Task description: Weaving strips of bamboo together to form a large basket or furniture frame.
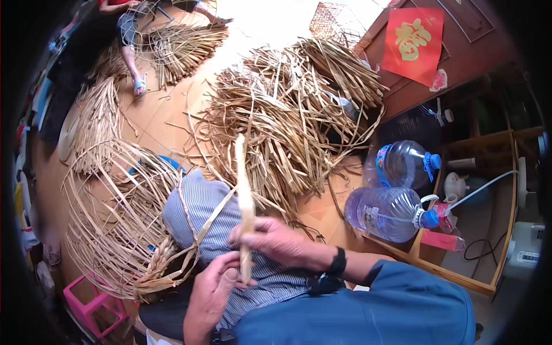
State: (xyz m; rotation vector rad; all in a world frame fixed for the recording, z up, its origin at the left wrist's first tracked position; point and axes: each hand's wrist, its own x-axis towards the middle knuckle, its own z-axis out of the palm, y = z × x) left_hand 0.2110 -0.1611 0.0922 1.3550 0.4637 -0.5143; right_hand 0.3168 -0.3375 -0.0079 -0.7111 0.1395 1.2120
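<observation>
A long, flat, pale dried stalk (245,198) stands upright over my lap, its far end pointing toward the heap of stalks. My left hand (211,290) pinches it near its lower end. A little higher up, my right hand (275,240) has its fingers closed around the same stalk. Beneath both hands lies a blue-and-white striped cloth (198,210) over my lap. Left of the cloth is a part-woven basket (109,230) with loose curved strands and a braided edge, touched by neither hand.
A big heap of dried stalks (276,121) covers the floor ahead. Two large water bottles (382,215) are at the right beside a wooden-framed shelf (454,279). A pink stool (95,305) stands lower left. Another person's leg (131,60) shows at the far left, near more stalks (184,49).
</observation>
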